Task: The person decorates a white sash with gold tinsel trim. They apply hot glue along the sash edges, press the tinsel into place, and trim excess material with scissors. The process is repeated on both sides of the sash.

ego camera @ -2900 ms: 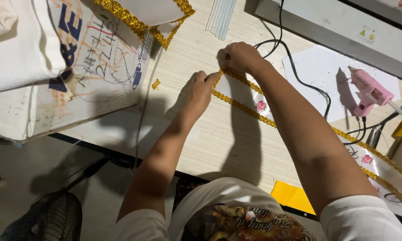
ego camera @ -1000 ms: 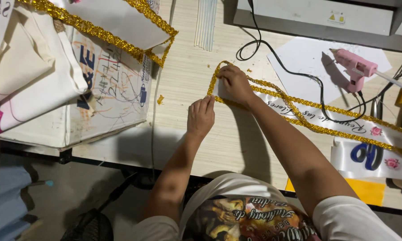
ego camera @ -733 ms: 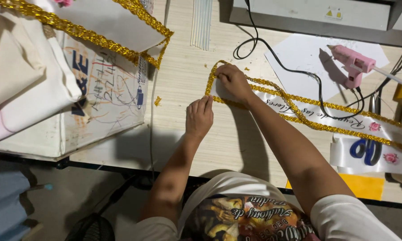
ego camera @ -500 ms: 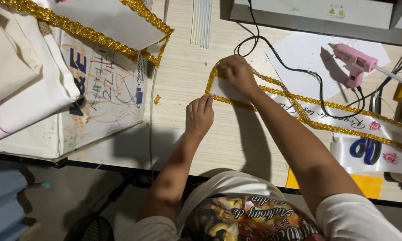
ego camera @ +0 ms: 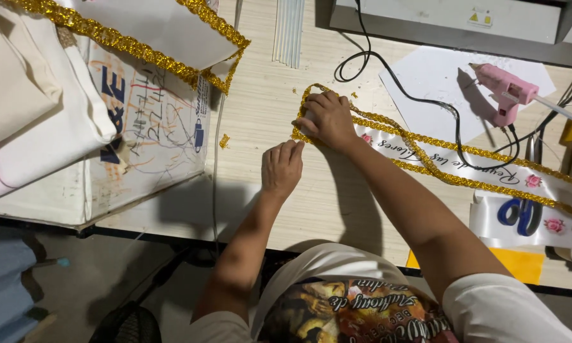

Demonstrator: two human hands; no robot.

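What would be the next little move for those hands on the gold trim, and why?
Probably slide the right hand a little along the gold trim, pressing it onto the white sash. That hand already covers the sash's end, where the trim bends round, and the left hand lies flat beside it on the table.

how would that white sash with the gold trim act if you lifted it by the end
The white sash would probably droop: it lies flat and curves like thin ribbon. Likely light and a bit slippery, given its sheen. The right hand presses its end, perhaps because it shifts easily.
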